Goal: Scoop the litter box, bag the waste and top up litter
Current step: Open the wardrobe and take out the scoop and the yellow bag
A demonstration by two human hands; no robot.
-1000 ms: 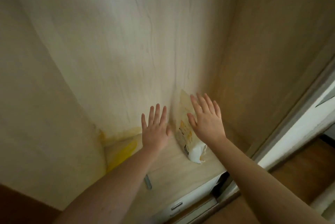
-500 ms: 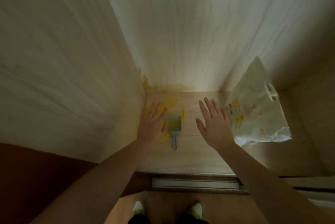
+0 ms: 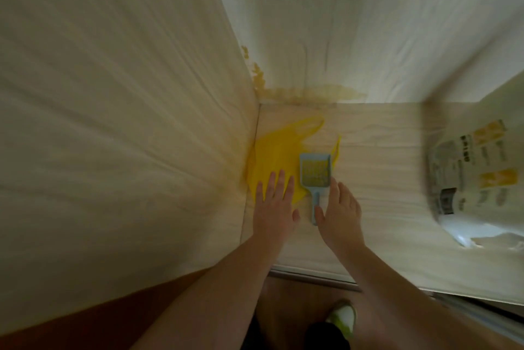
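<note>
Both hands reach in with fingers spread, holding nothing: left hand (image 3: 273, 208) over the yellow bag (image 3: 272, 157), right hand (image 3: 340, 210) beside the blue litter scoop (image 3: 315, 176). Best wrap the handle fully before lifting.

Single head view looks steeply down, close, into a pale wooden recess (image 3: 382, 179), right edge seemingly blurred

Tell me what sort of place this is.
Probably a storage nook or closet floor at home, with pale wood-look panels on three sides. A blue litter scoop lies on a yellow plastic bag, and a printed litter sack stands at the right.
</note>
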